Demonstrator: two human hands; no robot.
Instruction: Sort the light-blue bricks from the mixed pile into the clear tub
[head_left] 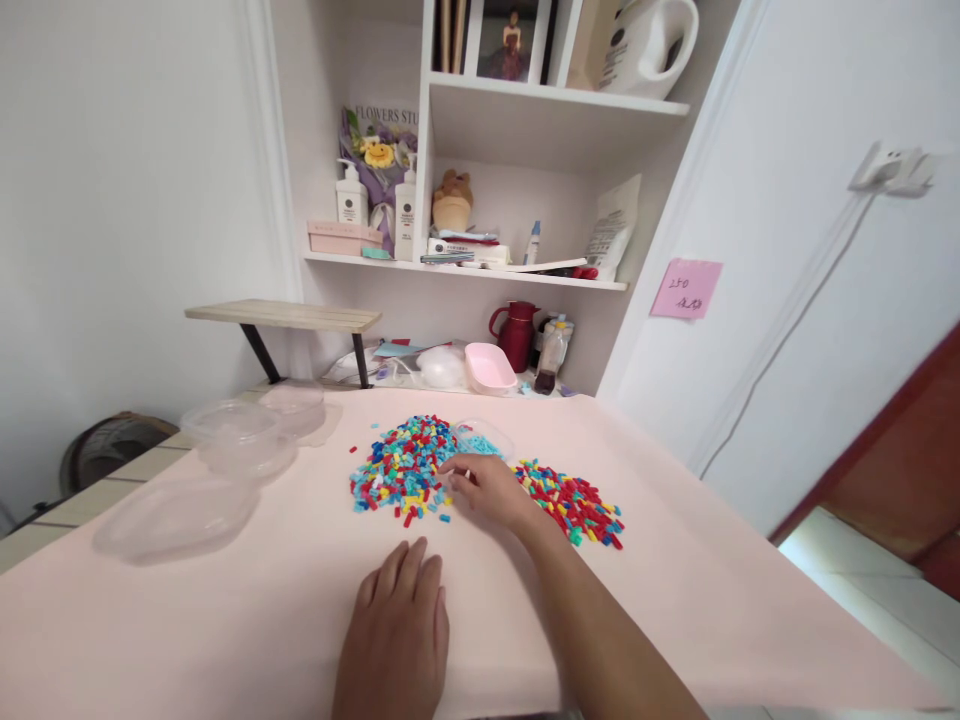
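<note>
My right hand (pixel 487 488) reaches to the right edge of a heap of small plastic building bricks (pixel 409 465), mixed in red, yellow, dark blue, light blue and green. Its fingers are bent, with thumb and index finger apart, and no brick shows between them. My left hand (pixel 396 625) lies flat on the pink table cover, nearer to me than the heap. Behind my right hand stands a clear container (pixel 496 432) with light blue bricks (pixel 480 446) in it. To the right of that hand is a second brick heap (pixel 574 500), mostly red, yellow and green.
Clear plastic containers (pixel 240 425) and a similar one (pixel 180 515) stand at the left on the pink cover (pixel 292 620). A small wooden stand (pixel 285 314), a pink tray (pixel 490 368), a red jug (pixel 516 335) and a bottle (pixel 551 355) are along the back, below shelves.
</note>
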